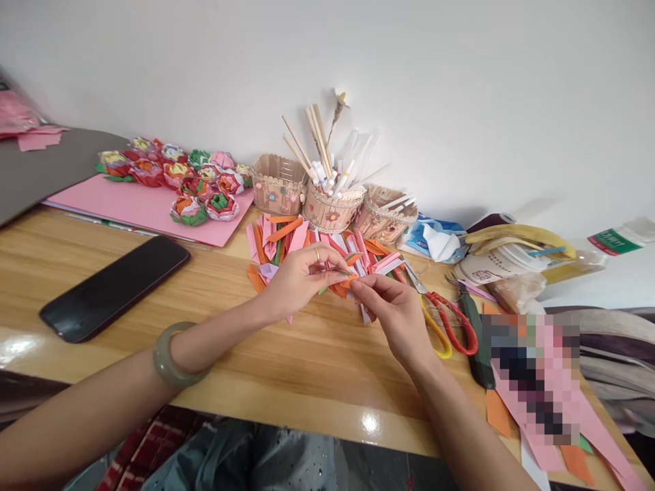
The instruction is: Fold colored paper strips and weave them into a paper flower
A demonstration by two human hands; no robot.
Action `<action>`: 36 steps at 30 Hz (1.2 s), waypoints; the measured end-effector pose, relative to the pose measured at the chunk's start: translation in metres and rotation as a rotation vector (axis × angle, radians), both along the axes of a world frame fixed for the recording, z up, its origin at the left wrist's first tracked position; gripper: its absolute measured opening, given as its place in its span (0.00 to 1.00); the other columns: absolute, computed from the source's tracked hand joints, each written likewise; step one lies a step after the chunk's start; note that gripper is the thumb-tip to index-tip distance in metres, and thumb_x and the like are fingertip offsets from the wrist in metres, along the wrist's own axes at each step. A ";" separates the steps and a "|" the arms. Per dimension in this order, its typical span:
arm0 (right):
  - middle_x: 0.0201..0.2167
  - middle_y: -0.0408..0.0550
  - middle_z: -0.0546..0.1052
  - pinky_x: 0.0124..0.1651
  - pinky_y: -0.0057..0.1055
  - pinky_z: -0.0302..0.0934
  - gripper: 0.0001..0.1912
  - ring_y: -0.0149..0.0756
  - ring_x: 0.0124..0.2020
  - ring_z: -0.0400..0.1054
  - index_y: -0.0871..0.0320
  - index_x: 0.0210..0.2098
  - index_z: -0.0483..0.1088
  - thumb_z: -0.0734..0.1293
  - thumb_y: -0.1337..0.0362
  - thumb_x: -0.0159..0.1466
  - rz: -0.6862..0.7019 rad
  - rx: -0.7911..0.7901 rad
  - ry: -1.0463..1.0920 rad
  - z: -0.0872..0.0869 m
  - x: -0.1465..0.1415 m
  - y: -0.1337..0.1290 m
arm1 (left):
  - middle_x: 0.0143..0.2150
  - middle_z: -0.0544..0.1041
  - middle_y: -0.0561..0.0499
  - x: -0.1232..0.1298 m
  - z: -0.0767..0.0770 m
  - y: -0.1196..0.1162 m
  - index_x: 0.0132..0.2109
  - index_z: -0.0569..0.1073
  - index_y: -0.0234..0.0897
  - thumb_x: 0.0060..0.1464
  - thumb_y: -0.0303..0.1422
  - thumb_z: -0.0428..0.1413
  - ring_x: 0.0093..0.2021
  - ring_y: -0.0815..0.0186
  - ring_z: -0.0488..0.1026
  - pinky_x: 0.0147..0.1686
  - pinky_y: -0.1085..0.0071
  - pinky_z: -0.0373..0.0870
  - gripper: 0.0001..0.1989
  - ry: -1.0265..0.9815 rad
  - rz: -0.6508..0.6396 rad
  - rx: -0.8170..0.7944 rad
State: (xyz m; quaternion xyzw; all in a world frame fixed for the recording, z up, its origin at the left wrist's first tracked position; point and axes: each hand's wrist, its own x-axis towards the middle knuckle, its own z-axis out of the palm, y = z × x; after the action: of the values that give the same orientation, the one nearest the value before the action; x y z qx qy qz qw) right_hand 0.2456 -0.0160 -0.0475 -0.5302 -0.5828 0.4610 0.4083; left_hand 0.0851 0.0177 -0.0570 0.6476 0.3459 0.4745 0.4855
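Note:
Both hands meet over the middle of the wooden table, fingertips pinched on a small folded orange paper piece (348,280) with some green at its edge. My left hand (308,274), with a ring on one finger, grips it from the left. From the right, the thumb and forefinger of my right hand (389,303) pinch the same piece. Just behind the hands lies a pile of folded paper strips (281,235) in pink, orange, purple and green. Fingers cover part of the held piece, so its full shape is hidden.
Decorated baskets (279,187) with sticks stand against the wall. Folded paper flowers (192,184) sit on pink sheets (153,211). A black phone (115,286) lies left. Right are scissors (453,320), a dark green tool (475,341), a lidded cup (491,262), a bottle (614,239) and tissues (434,239).

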 end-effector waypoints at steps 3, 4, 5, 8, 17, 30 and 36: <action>0.17 0.39 0.65 0.20 0.23 0.48 0.13 0.23 0.17 0.54 0.61 0.23 0.68 0.67 0.56 0.55 -0.005 -0.006 0.012 -0.001 0.001 0.000 | 0.30 0.72 0.53 0.001 0.001 0.000 0.30 0.71 0.34 0.46 0.29 0.57 0.30 0.71 0.69 0.32 0.73 0.67 0.03 -0.057 0.016 -0.120; 0.16 0.38 0.64 0.19 0.23 0.48 0.13 0.23 0.16 0.53 0.60 0.23 0.67 0.67 0.56 0.55 -0.005 -0.010 0.007 -0.002 0.001 0.000 | 0.30 0.72 0.53 0.001 0.000 0.000 0.30 0.70 0.34 0.46 0.30 0.57 0.29 0.71 0.69 0.31 0.73 0.67 0.04 -0.091 0.022 -0.160; 0.16 0.38 0.64 0.19 0.23 0.47 0.13 0.23 0.16 0.53 0.60 0.23 0.67 0.66 0.56 0.55 -0.004 -0.013 0.001 -0.002 0.001 0.001 | 0.29 0.72 0.53 0.001 0.000 0.001 0.31 0.70 0.34 0.46 0.31 0.57 0.29 0.71 0.69 0.31 0.73 0.67 0.05 -0.125 0.026 -0.192; 0.15 0.38 0.64 0.19 0.23 0.47 0.13 0.23 0.16 0.53 0.60 0.23 0.68 0.67 0.56 0.54 -0.001 -0.023 0.000 -0.002 0.001 0.001 | 0.29 0.73 0.53 0.002 -0.001 0.002 0.31 0.69 0.34 0.46 0.31 0.56 0.29 0.72 0.70 0.30 0.75 0.66 0.05 -0.193 0.015 -0.243; 0.14 0.37 0.62 0.17 0.22 0.44 0.12 0.22 0.15 0.51 0.61 0.21 0.67 0.68 0.58 0.52 -0.020 -0.026 0.085 0.000 0.001 0.002 | 0.27 0.72 0.53 -0.001 0.001 0.003 0.31 0.68 0.33 0.45 0.32 0.57 0.27 0.72 0.68 0.26 0.76 0.65 0.07 -0.310 -0.038 -0.299; 0.14 0.38 0.63 0.19 0.23 0.46 0.11 0.23 0.16 0.52 0.60 0.19 0.66 0.68 0.61 0.51 -0.017 0.058 -0.010 0.002 0.004 -0.001 | 0.28 0.68 0.55 -0.002 -0.002 0.002 0.31 0.67 0.34 0.45 0.32 0.58 0.27 0.74 0.66 0.28 0.77 0.64 0.08 -0.525 -0.106 -0.469; 0.25 0.41 0.69 0.29 0.24 0.56 0.08 0.28 0.26 0.61 0.58 0.28 0.69 0.63 0.60 0.58 -0.195 0.211 0.079 -0.002 0.009 0.003 | 0.29 0.68 0.53 -0.008 0.000 0.004 0.33 0.65 0.37 0.50 0.32 0.53 0.28 0.70 0.68 0.30 0.72 0.66 0.05 -0.517 -0.211 -0.544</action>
State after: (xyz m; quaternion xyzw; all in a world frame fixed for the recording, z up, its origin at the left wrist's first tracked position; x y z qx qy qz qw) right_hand 0.2546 -0.0127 -0.0491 -0.5199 -0.5575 0.3757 0.5271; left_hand 0.0774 0.0216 -0.0574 0.3865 0.2568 0.4605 0.7567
